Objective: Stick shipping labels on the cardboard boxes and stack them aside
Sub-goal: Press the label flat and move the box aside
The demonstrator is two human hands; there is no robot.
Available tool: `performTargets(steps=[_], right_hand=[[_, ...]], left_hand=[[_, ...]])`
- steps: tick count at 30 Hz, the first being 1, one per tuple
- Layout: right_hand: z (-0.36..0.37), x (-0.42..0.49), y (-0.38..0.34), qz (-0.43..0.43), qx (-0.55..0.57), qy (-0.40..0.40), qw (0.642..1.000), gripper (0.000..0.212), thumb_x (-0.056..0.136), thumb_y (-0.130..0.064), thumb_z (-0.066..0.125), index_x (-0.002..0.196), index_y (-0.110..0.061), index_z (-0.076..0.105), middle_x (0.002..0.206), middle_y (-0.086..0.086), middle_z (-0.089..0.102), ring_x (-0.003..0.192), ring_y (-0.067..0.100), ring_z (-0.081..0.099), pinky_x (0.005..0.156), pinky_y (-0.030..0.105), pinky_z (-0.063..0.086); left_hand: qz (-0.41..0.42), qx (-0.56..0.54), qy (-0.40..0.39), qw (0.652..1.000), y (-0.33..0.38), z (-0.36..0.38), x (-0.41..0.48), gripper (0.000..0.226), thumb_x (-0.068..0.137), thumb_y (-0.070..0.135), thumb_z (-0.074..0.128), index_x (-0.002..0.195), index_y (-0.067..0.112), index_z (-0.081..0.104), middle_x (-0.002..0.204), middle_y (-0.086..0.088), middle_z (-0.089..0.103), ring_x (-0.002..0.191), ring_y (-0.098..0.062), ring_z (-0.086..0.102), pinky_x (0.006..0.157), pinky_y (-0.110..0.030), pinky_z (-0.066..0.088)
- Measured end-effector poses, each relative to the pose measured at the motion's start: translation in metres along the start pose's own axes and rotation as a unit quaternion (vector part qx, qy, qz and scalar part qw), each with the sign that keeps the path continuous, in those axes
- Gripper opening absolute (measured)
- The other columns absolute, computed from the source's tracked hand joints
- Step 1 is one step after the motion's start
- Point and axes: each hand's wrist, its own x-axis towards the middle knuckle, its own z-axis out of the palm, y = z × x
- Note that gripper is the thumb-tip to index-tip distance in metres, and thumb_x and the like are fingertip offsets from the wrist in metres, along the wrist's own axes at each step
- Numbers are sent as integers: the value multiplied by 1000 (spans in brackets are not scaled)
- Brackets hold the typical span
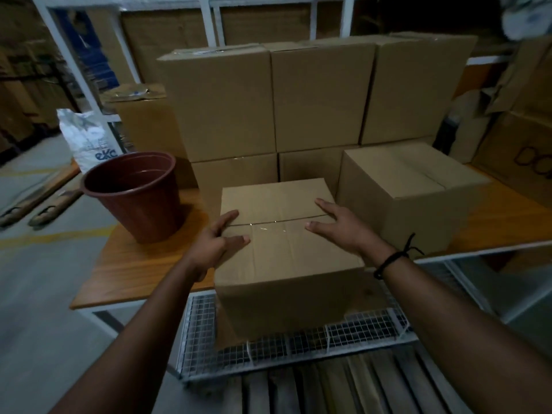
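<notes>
A plain brown cardboard box (283, 258) sits at the front edge of the wooden table (125, 273), its near side overhanging a wire basket. Clear tape crosses the seam on its top. My left hand (218, 240) is at the box's left top edge, thumb on the top and fingers straight along the edge. My right hand (343, 225) lies flat on the right part of the top with its fingers spread. A similar box (412, 186) stands just to the right. Behind them, several larger boxes (319, 97) are stacked in two rows.
A brown plastic pot (134, 192) stands on the table's left part, close to the box. A white wire-mesh basket (298, 345) sits below the table edge, with wooden slats (328, 386) in front. A white sack (86, 135) leans at the far left beside shelving.
</notes>
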Motion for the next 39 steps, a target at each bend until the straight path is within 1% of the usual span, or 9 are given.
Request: performTargets(steps=[6,10,15,18,23,29,32,35,39], right_hand=[[1,-94,9,24,-25,30,999,83,74,-67,67,146,-46,31,155,-13,32,140,12,33,113,40,31],[-25,-154,27,43,-50,66,996,87,70,-72,65,146,-47,31,154,-16,33,140,11,33,114,41,32],[-79,-227,59,62,-35,117,991,84,73,-66,69,146,-45,33,155,-11,32,140,11,33,113,40,33],[-114,-262,81,87,-30,143,985,88,69,-72,68,145,-49,32,156,-12,30,140,12,33,112,41,34],[-188,-304,120,112,-42,182,976,80,79,-58,69,148,-41,33,155,-11,32,140,14,33,107,29,30],[-295,-316,174,141,-80,189,968,83,72,-70,65,145,-49,32,154,-10,35,139,15,36,114,40,32],[-342,-303,194,137,-80,177,971,73,81,-57,66,145,-46,35,154,-11,34,138,12,35,112,32,29],[-383,-282,210,137,-81,172,972,67,87,-46,66,147,-41,36,154,-8,34,138,13,33,105,25,25],[-433,-243,235,153,-94,177,968,68,84,-52,66,145,-45,36,155,-6,32,141,18,30,109,33,24]], left_hand=[[30,51,-26,998,-7,21,-62,71,85,25,73,145,38,39,140,13,38,127,-15,42,91,-31,45],[54,57,-75,994,1,62,-88,71,86,25,71,146,38,37,143,15,36,117,-5,44,79,-21,46],[61,38,-155,985,19,135,-103,73,84,26,74,146,40,39,153,9,35,122,-11,46,78,-20,53],[65,48,-201,976,35,187,-101,74,83,27,74,146,41,37,155,6,32,116,-8,46,80,-22,49],[86,85,-241,963,66,283,-90,73,87,28,71,149,37,33,155,3,30,121,-11,37,74,-20,42],[77,73,-238,966,96,400,-63,73,85,31,73,147,40,35,152,2,33,106,-6,46,74,-23,45],[67,45,-229,970,109,445,-41,74,84,31,74,146,44,36,150,3,34,97,-1,48,71,-23,45],[67,35,-221,972,120,482,-13,75,84,32,75,147,42,35,150,6,35,95,1,48,69,-20,44],[73,23,-233,970,137,525,40,75,84,30,74,148,41,35,154,3,34,107,-5,49,73,-23,48]])
